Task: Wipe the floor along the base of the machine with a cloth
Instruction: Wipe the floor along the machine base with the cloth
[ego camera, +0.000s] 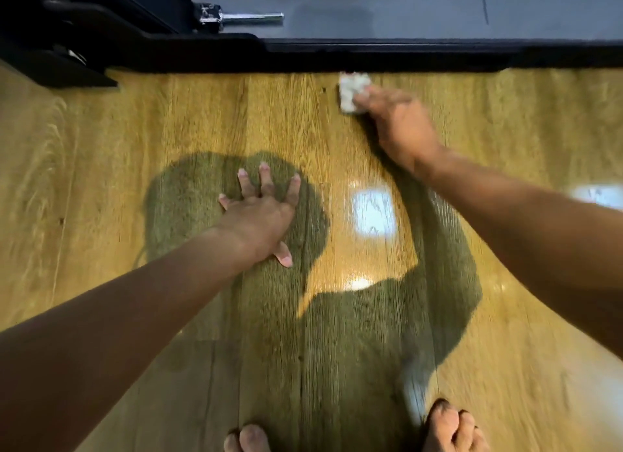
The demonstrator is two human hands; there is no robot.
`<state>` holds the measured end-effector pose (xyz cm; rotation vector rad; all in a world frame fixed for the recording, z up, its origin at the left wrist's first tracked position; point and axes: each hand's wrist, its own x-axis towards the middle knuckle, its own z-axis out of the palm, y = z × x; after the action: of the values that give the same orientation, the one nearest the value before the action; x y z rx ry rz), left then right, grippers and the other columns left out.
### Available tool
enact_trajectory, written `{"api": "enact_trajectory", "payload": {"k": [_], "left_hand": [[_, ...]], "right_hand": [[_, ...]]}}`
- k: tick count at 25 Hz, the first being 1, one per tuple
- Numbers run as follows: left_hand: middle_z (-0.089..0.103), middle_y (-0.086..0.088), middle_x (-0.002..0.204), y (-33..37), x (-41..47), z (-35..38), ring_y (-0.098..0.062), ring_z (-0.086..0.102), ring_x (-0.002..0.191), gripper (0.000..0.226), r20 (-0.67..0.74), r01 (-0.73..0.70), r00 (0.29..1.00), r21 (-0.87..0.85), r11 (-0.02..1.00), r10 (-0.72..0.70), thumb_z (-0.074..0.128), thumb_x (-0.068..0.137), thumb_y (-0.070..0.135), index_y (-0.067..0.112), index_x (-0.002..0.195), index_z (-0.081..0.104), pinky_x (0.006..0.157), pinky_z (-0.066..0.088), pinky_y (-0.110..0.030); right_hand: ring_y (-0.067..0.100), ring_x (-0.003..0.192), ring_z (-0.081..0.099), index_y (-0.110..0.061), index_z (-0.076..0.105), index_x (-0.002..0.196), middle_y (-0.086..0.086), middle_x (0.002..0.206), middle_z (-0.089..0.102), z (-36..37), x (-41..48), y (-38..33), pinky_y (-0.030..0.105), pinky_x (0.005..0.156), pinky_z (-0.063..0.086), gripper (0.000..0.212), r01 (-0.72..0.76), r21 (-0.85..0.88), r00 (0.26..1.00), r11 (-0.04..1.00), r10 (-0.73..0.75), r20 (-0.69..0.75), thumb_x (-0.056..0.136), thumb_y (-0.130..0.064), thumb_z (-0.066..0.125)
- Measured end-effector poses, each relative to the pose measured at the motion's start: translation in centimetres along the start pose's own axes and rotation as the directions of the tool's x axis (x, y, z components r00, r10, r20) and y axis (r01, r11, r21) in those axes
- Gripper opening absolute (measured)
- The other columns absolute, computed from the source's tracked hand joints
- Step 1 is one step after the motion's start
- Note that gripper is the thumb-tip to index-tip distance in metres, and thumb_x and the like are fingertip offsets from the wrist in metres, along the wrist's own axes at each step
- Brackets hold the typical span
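A small white cloth [350, 92] lies crumpled on the wooden floor [175, 121], right against the black base of the machine [387, 55]. My right hand [399, 126] grips the cloth's near edge with its fingers and holds it down on the floor. My left hand [261, 212] rests flat on the floor at centre, fingers spread and straight, holding nothing.
The machine's grey deck [404, 10] runs across the top, with a chrome bolt [246, 17] and black frame parts [67, 47] at the upper left. My bare toes [448, 428] show at the bottom edge. Bright light reflections [372, 212] sit on the floor.
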<state>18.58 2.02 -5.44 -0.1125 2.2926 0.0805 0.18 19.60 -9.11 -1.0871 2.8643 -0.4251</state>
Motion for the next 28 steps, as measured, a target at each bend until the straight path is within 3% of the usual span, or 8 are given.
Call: {"api": "enact_trajectory", "payload": {"k": [6, 8, 11, 14, 18, 23, 25, 28], "left_hand": [[-0.031, -0.032, 0.144, 0.6, -0.4, -0.7, -0.057, -0.018, 0.132, 0.132, -0.010, 0.011, 1.000, -0.034, 0.999, -0.011, 0.081, 0.068, 0.036, 0.018, 0.145, -0.024, 0.104, 0.016, -0.071], [-0.028, -0.034, 0.145, 1.2, -0.5, -1.1, -0.057, -0.016, 0.133, 0.130, -0.004, 0.017, 1.000, -0.027, 0.999, -0.018, 0.081, 0.069, 0.033, 0.015, 0.146, -0.022, 0.105, 0.019, -0.069], [-0.027, -0.035, 0.144, 1.7, -1.0, -1.5, -0.056, -0.014, 0.134, 0.127, 0.015, 0.039, 0.999, -0.032, 0.999, -0.039, 0.079, 0.073, 0.029, 0.013, 0.146, -0.023, 0.106, 0.021, -0.066], [-0.025, -0.035, 0.145, 1.9, -1.2, -1.8, -0.056, -0.010, 0.135, 0.125, 0.007, 0.045, 0.999, -0.031, 0.999, -0.045, 0.079, 0.074, 0.027, 0.012, 0.146, -0.023, 0.105, 0.024, -0.066], [-0.024, -0.033, 0.147, 2.0, -0.9, -1.4, -0.055, -0.007, 0.136, 0.130, -0.004, 0.058, 0.998, 0.004, 0.998, -0.058, 0.082, 0.071, 0.027, 0.013, 0.146, -0.022, 0.107, 0.025, -0.063], [-0.025, -0.027, 0.150, 1.7, -0.7, -0.8, -0.049, -0.008, 0.139, 0.133, -0.016, 0.080, 0.997, 0.008, 0.997, -0.080, 0.083, 0.068, 0.032, 0.020, 0.146, -0.024, 0.109, 0.020, -0.057], [-0.026, -0.024, 0.150, 1.5, -0.9, -0.7, -0.046, -0.010, 0.140, 0.130, -0.019, 0.070, 0.997, 0.006, 0.998, -0.070, 0.082, 0.070, 0.034, 0.027, 0.146, -0.024, 0.111, 0.016, -0.055], [-0.025, -0.024, 0.151, 1.2, -1.3, -0.6, -0.046, -0.011, 0.140, 0.125, -0.022, 0.029, 0.999, 0.017, 0.999, -0.029, 0.079, 0.074, 0.033, 0.039, 0.143, -0.025, 0.111, 0.015, -0.055]], "right_hand": [[0.023, 0.115, 0.059, -0.020, 0.056, 0.129, 0.007, 0.136, 0.054, 0.1, -11.1, -2.2, 0.033, 0.090, 0.049, 0.050, 0.552, 0.088, 0.812, 0.829, -0.559, 0.167, 0.084, 0.000, 0.062], [0.023, 0.101, 0.064, -0.023, 0.053, 0.132, 0.010, 0.136, 0.053, -1.0, -7.5, -0.5, 0.026, 0.085, 0.050, 0.041, 0.371, 0.000, 0.918, 0.929, -0.367, 0.152, 0.094, -0.008, 0.054], [0.030, 0.110, 0.060, -0.019, 0.048, 0.136, 0.014, 0.139, 0.049, -1.0, -6.1, -1.3, 0.045, 0.089, 0.053, 0.043, 0.042, 0.034, 0.998, 0.999, -0.044, 0.055, 0.096, -0.003, 0.049], [0.028, 0.118, 0.056, -0.018, 0.055, 0.132, 0.009, 0.136, 0.053, -0.1, -15.8, -4.9, 0.045, 0.094, 0.050, 0.047, 0.258, 0.115, 0.955, 0.959, -0.271, 0.122, 0.088, -0.004, 0.063], [0.019, 0.127, 0.049, -0.023, 0.055, 0.133, -0.002, 0.140, 0.050, -1.4, -22.2, -4.1, 0.033, 0.101, 0.041, 0.054, 0.658, 0.181, 0.677, 0.731, -0.680, 0.282, 0.083, -0.003, 0.057], [0.027, 0.122, 0.052, -0.018, 0.054, 0.133, 0.007, 0.139, 0.051, -1.4, -17.0, -3.7, 0.039, 0.102, 0.044, 0.042, 0.174, 0.099, 0.972, 0.980, -0.187, 0.143, 0.091, -0.009, 0.058], [0.026, 0.122, 0.053, -0.018, 0.057, 0.131, 0.005, 0.137, 0.053, -0.6, -21.6, -5.2, 0.040, 0.100, 0.045, 0.050, 0.234, 0.118, 0.957, 0.965, -0.250, 0.145, 0.084, -0.004, 0.066], [0.022, 0.126, 0.050, -0.021, 0.054, 0.133, -0.001, 0.139, 0.051, -1.5, -27.6, -4.8, 0.035, 0.100, 0.044, 0.060, 0.558, 0.219, 0.758, 0.801, -0.599, 0.258, 0.079, 0.001, 0.069]]}}
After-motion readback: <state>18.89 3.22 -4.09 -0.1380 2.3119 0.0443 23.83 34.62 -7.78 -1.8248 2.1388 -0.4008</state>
